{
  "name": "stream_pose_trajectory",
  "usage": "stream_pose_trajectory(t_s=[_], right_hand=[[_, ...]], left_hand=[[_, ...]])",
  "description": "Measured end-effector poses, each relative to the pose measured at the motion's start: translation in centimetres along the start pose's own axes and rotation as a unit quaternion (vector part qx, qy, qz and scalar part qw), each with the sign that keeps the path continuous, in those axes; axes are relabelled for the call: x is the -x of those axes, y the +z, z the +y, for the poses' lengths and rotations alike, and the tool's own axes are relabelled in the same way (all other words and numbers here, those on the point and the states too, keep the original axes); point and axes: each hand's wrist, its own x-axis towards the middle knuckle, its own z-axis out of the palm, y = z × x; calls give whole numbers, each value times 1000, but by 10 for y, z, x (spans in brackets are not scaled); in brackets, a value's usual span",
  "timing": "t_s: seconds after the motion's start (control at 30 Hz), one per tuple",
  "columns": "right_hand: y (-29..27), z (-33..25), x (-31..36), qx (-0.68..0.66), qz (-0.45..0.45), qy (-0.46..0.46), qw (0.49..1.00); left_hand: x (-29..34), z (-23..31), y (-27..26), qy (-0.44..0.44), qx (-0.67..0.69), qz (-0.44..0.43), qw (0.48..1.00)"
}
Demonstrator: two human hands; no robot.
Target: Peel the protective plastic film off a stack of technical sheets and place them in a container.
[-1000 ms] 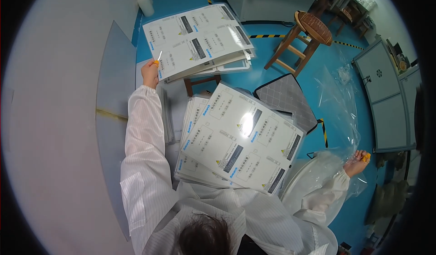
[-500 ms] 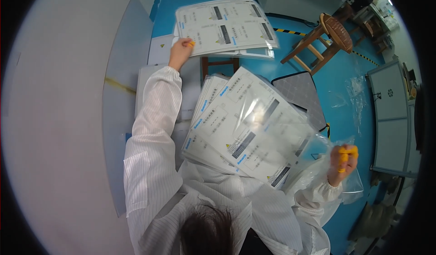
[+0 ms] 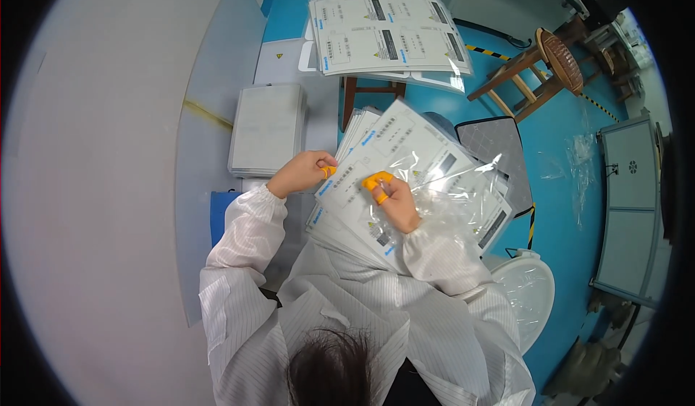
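Note:
Across my lap lies a fanned stack of white printed sheets (image 3: 347,237) with blue and dark markings. At the left edge of the top printed sheet (image 3: 400,132), my left hand (image 3: 304,171) has its fingertips pinched together on the border. My right hand (image 3: 393,200) is closed over the middle of that sheet, fingers curled. Crinkled clear plastic film (image 3: 463,182) gathers beside its wrist and spreads over the sheet's right part; the part inside the fingers is mostly hidden. Both hands wear orange finger cots.
A second stack of printed sheets (image 3: 394,33) rests ahead on a wooden stool (image 3: 350,102). Plain white sheets (image 3: 268,127) are piled at left. A white bucket (image 3: 550,286) with clear film stands at right; a round stool (image 3: 561,55) and grey cabinet (image 3: 626,210) are farther off.
My left hand has come back from the far stack to the near sheet's edge. My right hand has swung in from the far right to the middle of the sheet.

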Motion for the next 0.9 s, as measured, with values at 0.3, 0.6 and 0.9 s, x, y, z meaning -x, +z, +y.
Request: stream_pose_trajectory(t_s=[0.3,0.6,0.9], right_hand=[[9,7,-4,114,30,27,993],[22,-25,11,381,-23,-58,923],[6,-2,0,270,145,-5,952]], left_hand=[[30,26,-9,5,-88,77,993],[23,45,12,-23,176,-22,984],[23,50,16,2,78,-26,997]])
